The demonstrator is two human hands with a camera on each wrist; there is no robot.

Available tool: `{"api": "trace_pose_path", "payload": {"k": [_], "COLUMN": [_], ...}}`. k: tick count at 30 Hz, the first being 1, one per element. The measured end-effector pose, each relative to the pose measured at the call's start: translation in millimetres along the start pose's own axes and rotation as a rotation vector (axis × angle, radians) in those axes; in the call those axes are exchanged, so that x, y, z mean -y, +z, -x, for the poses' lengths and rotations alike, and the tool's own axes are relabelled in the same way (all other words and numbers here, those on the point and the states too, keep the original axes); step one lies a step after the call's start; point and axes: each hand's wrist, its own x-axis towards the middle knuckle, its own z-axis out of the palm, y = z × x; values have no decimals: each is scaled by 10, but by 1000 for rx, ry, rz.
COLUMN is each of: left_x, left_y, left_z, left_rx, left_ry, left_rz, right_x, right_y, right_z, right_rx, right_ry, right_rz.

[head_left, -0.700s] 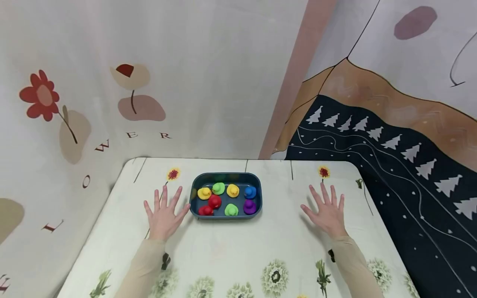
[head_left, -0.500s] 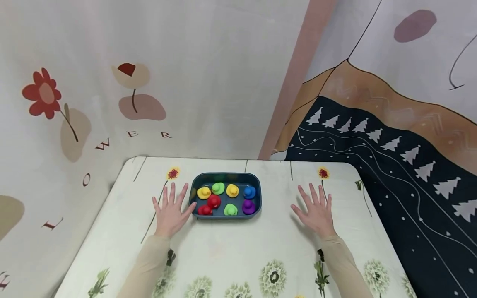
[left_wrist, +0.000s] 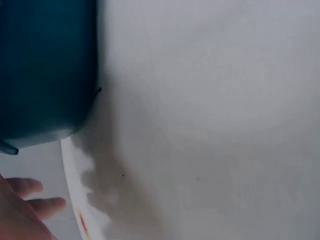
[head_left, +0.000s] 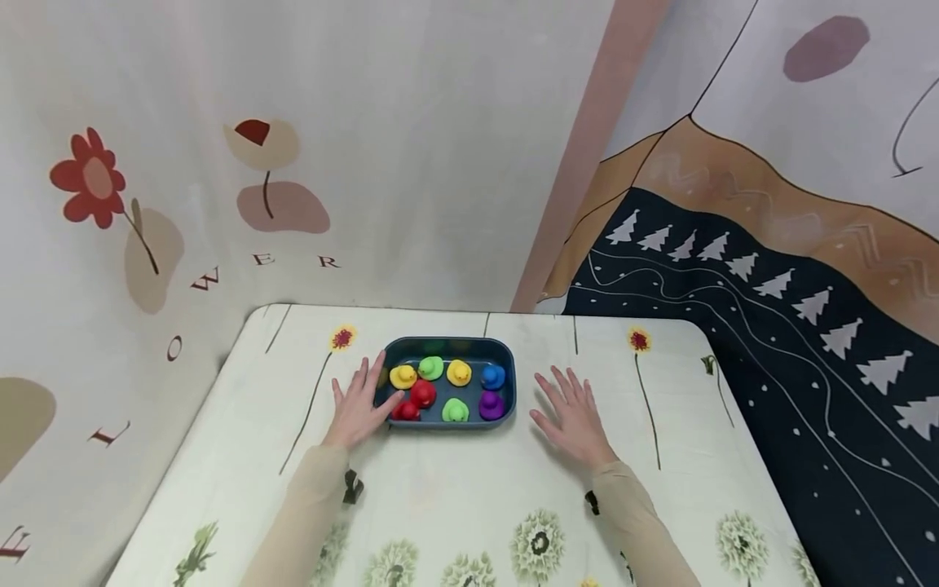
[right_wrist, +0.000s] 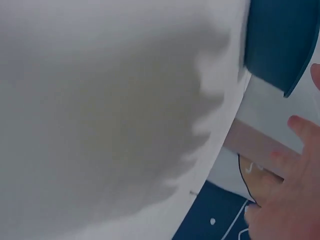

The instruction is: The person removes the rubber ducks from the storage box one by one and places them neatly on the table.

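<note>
A dark blue tray [head_left: 447, 425] sits on the table with several small rubber ducks in it. Among them are a blue duck [head_left: 492, 377], a purple duck [head_left: 491, 405], a yellow duck [head_left: 459, 373], a light green duck [head_left: 455, 410] and a red duck [head_left: 422, 395]. My left hand [head_left: 358, 412] is at the tray's left end, fingers spread, its thumb and forefinger overlapping the rim in the head view. Off the tray's right end, my right hand [head_left: 575, 420] hovers with fingers extended and holds nothing. The left wrist view shows the tray's outer wall [left_wrist: 47, 65] beside the fingers.
A white flower-printed cloth [head_left: 455, 489] covers the table. Behind it hangs a pale printed curtain [head_left: 425, 163], and a dark cloth with white trees [head_left: 734, 326] hangs along the right side.
Both hands have moved inward toward the tray, the left one to the right and the right one to the left. The tray and ducks have stayed in place.
</note>
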Motion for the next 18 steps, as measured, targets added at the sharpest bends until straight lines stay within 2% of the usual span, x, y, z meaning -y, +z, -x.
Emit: {"api": "trace_pose_path", "payload": {"k": [4,7,10,13,18], "left_x": [32,63,83,88,84], "left_y": [56,80,98,89,63], "left_z": [-56,-52,-52,-57,-64], "left_rx": [37,69,99,128,173], "left_ry": [-5,-43,-80,-110,-126], "left_rz": [132,252,319,314,277], "right_x": [91,162,234,333,517], "right_y": [49,97,144,183,254], "right_z": [-78,-134,-191,-253,-362], "right_rx": [-38,-61,-67,-57,-22], "right_ry": [-90,-155,-195,-224,-254], "right_rz": [-85,-116,-139,-173,-238]}}
